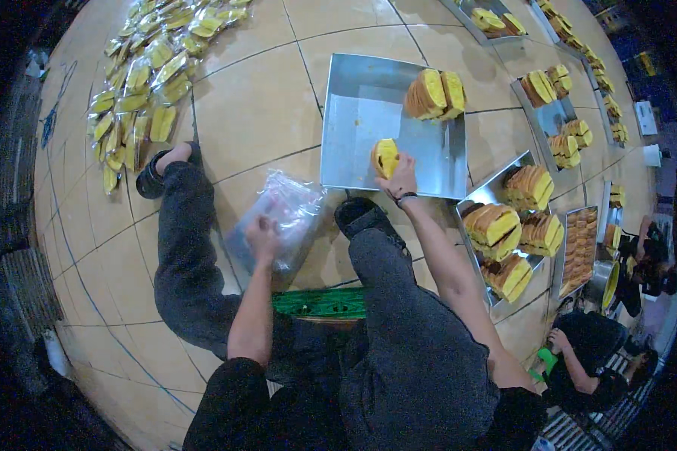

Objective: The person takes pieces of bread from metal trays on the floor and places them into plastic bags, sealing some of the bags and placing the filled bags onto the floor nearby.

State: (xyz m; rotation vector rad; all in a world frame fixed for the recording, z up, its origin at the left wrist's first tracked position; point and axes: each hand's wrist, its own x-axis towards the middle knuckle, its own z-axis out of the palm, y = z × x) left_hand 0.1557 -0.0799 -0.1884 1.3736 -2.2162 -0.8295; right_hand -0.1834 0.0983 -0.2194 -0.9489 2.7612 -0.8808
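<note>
My right hand (401,176) grips a small stack of yellow bread slices (385,158) with brown crust, over the near side of a square metal tray (366,118). Two larger blocks of sliced bread stand together in that tray's far right corner, the left block (426,96) showing many cut slices. My left hand (264,237) is over a pile of clear plastic bags (293,206) on the floor between my legs. It is blurred, so whether its fingers pinch a bag is unclear.
Many bagged bread slices (163,73) lie on the tiled floor at far left. To my right, a metal tray (488,194) holds several sliced loaves, with more bread trays beyond. A tray of brown baked goods (578,251) lies near a seated person (587,349). Under me is a green plastic crate (319,303).
</note>
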